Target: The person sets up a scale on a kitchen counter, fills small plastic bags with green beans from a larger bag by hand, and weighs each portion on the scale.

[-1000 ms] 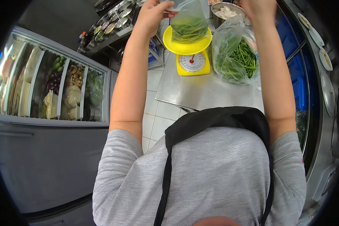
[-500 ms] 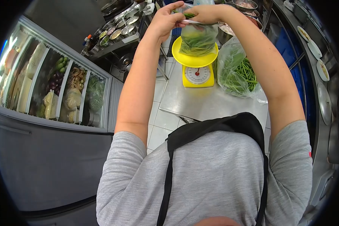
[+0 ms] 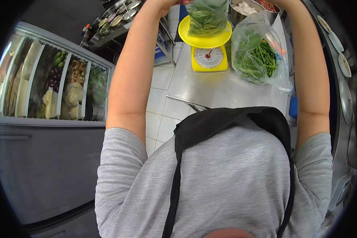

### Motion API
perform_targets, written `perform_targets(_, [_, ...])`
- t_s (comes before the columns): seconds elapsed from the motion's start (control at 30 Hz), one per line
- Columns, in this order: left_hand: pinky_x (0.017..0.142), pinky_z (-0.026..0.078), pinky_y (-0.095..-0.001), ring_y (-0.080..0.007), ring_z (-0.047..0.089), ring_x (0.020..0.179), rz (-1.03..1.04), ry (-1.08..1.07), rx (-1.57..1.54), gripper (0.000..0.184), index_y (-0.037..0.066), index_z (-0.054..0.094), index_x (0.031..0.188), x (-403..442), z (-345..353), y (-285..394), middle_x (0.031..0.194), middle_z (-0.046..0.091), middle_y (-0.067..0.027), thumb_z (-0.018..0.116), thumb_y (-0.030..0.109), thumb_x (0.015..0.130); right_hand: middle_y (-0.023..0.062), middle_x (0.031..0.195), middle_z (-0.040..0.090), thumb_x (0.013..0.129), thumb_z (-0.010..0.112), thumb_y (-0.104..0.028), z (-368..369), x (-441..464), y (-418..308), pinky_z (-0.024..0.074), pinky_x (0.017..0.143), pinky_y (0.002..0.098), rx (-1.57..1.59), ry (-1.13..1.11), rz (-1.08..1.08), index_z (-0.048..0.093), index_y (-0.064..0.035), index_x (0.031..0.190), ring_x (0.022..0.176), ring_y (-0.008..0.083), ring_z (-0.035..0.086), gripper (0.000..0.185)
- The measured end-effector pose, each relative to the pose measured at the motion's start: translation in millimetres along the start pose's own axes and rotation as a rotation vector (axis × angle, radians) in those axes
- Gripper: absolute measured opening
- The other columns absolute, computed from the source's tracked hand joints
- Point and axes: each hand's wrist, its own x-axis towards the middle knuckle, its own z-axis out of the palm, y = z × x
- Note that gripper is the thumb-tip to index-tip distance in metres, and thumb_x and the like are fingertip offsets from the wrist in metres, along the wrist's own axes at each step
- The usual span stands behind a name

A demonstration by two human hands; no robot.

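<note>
A clear plastic bag of green leafy vegetables stands on the yellow pan of a dial kitchen scale. The bag's mouth is cut off by the top edge of the view. My left hand shows only in part at that edge, its curled fingers at the bag's upper left. My right forearm reaches up on the right, with the hand itself beyond the frame. Between the scale and that forearm lies a larger clear bag of long green stems and leaves, its opening loosely gathered.
A stainless table carries the scale and bags. Metal pots of meat stand at its far end. To the left are a glass-front fridge with vegetables and a rack of metal containers. Bowls line the right-hand counter.
My right hand has left the small bag's mouth and moved right, out of view. My left hand stays by the bag. The view has tilted down, so the scale and bags sit higher.
</note>
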Motion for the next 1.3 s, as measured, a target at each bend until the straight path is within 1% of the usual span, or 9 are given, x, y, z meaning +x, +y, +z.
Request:
perform_targets(0.13, [0.052, 0.046, -0.022, -0.0104, 0.055, 0.062, -0.014, 0.017, 0.076, 0.055, 0.007, 0.032, 0.137, -6, 10, 9, 0.092, 0.058, -0.0078, 0.056, 0.019, 0.088, 0.0006, 0.059, 0.056, 0.076, 0.057, -0.011, 14, -63, 101, 0.0437, 0.046, 0.024, -0.041, -0.396, 0.399, 0.056, -0.0057, 0.074, 0.053, 0.0091, 0.055, 0.006])
perform_targets(0.23, [0.05, 0.046, -0.0222, -0.0107, 0.056, 0.061, -0.058, 0.059, 0.078, 0.051, 0.012, 0.036, 0.136, -4, 13, 13, 0.097, 0.058, -0.008, 0.053, 0.028, 0.09, 0.0063, 0.07, 0.064, 0.067, 0.061, -0.003, 65, -91, 140, 0.0503, 0.052, 0.0292, -0.173, -0.738, 0.643, 0.062, -0.0019, 0.085, 0.06, 0.015, 0.062, 0.019])
perform_targets(0.37, [0.049, 0.046, -0.0222, -0.0107, 0.056, 0.058, -0.056, 0.055, 0.156, 0.049, 0.013, 0.039, 0.134, -1, 13, 14, 0.099, 0.058, -0.0092, 0.051, 0.031, 0.091, 0.0138, 0.124, 0.049, 0.057, 0.07, 0.0, 147, -135, 171, 0.0432, 0.091, 0.0347, -0.176, -0.635, 0.449, 0.04, -0.0091, 0.13, 0.112, 0.0295, 0.049, 0.079])
perform_targets(0.67, [0.05, 0.047, -0.0216, -0.0089, 0.055, 0.059, -0.126, 0.068, 0.177, 0.055, 0.011, 0.035, 0.136, -3, 13, 15, 0.1, 0.058, -0.004, 0.056, 0.029, 0.088, 0.0129, 0.106, 0.051, 0.08, 0.058, -0.017, 165, -162, 165, 0.0431, 0.084, 0.0411, -0.323, -0.236, 0.243, 0.052, -0.0056, 0.106, 0.097, 0.0319, 0.053, 0.029])
perform_targets(0.77, [0.051, 0.046, -0.0212, -0.0091, 0.055, 0.056, -0.083, 0.113, 0.19, 0.055, 0.008, 0.036, 0.134, -7, 16, 19, 0.093, 0.059, -0.0051, 0.058, 0.023, 0.087, 0.0145, 0.106, 0.051, 0.083, 0.057, -0.019, 153, -156, 175, 0.0422, 0.083, 0.041, -0.118, -0.109, 0.283, 0.052, -0.0029, 0.105, 0.097, 0.0326, 0.053, 0.027])
perform_targets(0.8, [0.057, 0.047, -0.0206, -0.009, 0.057, 0.062, -0.051, 0.121, 0.253, 0.053, 0.009, 0.038, 0.133, -8, 16, 18, 0.103, 0.057, -0.0062, 0.058, 0.024, 0.087, 0.0158, 0.103, 0.053, 0.086, 0.054, -0.02, 153, -157, 174, 0.0421, 0.081, 0.0383, -0.034, 0.126, 0.173, 0.051, -0.0012, 0.103, 0.096, 0.034, 0.053, 0.025])
perform_targets(0.9, [0.061, 0.048, -0.0198, -0.0071, 0.058, 0.068, -0.043, 0.063, 0.286, 0.06, 0.013, 0.036, 0.136, -11, 15, 18, 0.116, 0.052, -0.0068, 0.06, 0.034, 0.086, 0.0151, 0.096, 0.056, 0.088, 0.053, -0.02, 139, -151, 179, 0.0417, 0.081, 0.0352, 0.053, 0.135, 0.343, 0.051, 0.0002, 0.103, 0.095, 0.0337, 0.053, 0.025])
perform_targets(1.03, [0.06, 0.048, -0.0191, -0.0068, 0.057, 0.066, -0.053, 0.084, 0.273, 0.058, 0.014, 0.036, 0.136, -12, 16, 17, 0.117, 0.05, -0.0066, 0.059, 0.033, 0.087, 0.008, 0.089, 0.06, 0.091, 0.05, -0.022, 137, -160, 176, 0.0426, 0.071, 0.0284, 0.615, 0.281, 0.467, 0.053, -0.0004, 0.107, 0.077, 0.0157, 0.055, 0.027])
perform_targets(1.3, [0.058, 0.049, -0.0199, -0.008, 0.057, 0.064, -0.006, 0.051, 0.103, 0.049, 0.017, 0.041, 0.133, -2, 16, 9, 0.119, 0.05, -0.0057, 0.058, 0.026, 0.088, 0.0041, 0.082, 0.062, 0.091, 0.052, -0.022, 123, -157, 157, 0.0417, 0.064, 0.0217, 0.502, 0.391, 0.436, 0.055, -0.0032, 0.116, 0.075, 0.0084, 0.059, 0.031])
